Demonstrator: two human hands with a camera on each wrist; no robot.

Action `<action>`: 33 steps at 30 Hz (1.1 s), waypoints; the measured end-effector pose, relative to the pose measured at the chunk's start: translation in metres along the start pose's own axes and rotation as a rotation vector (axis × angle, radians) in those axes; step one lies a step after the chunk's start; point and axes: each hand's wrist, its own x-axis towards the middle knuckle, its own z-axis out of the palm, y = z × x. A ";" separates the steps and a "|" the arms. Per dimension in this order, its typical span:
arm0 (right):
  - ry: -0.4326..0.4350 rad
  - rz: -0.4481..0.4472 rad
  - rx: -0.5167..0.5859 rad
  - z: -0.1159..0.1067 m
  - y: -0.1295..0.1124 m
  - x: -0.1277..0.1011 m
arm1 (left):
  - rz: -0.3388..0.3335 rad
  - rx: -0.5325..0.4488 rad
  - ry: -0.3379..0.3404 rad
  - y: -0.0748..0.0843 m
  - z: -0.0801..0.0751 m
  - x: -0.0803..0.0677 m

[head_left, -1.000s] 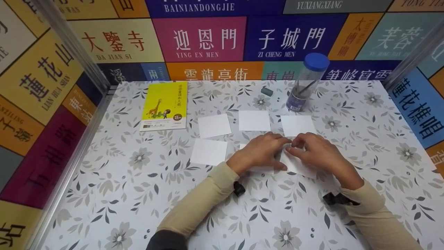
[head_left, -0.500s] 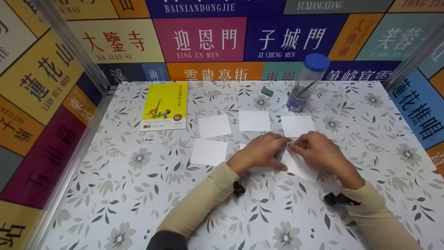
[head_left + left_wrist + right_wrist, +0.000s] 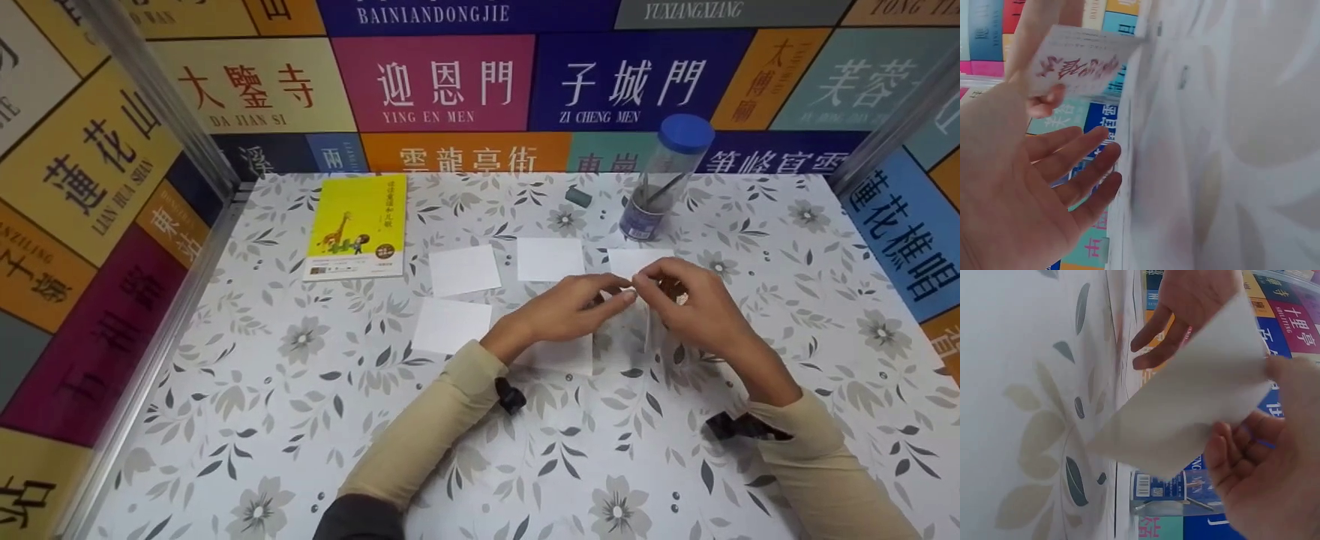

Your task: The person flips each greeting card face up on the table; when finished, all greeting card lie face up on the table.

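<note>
Holding: my left hand (image 3: 559,315) and right hand (image 3: 694,311) pinch one white paper sheet (image 3: 634,330) at its top edge, fingertips curled on it, lifted off the table (image 3: 247,420).
Beneath: another sheet (image 3: 559,354) lies flat under my left wrist.
Around: three squares (image 3: 550,259) lie at 12 o'clock of my hands, one (image 3: 451,326) at 9.
Farther: yellow book (image 3: 356,227) at 10 o'clock, blue-capped tube (image 3: 664,180) at 1.

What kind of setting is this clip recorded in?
Probably a small staged recording booth, not a home: a table with a floral cover, boxed in by walls of coloured place-name signs. On it lie paper squares, a yellow book and a blue-capped tube.
</note>
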 end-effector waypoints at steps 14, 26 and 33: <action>0.083 -0.064 0.277 -0.009 0.025 0.000 | -0.055 -0.106 0.086 -0.012 -0.006 -0.001; -0.320 0.149 0.021 -0.024 0.057 -0.002 | 0.025 -0.016 -0.077 -0.007 -0.004 -0.005; -0.370 0.171 -0.031 -0.028 0.067 -0.003 | 0.027 0.187 -0.075 -0.007 0.004 -0.003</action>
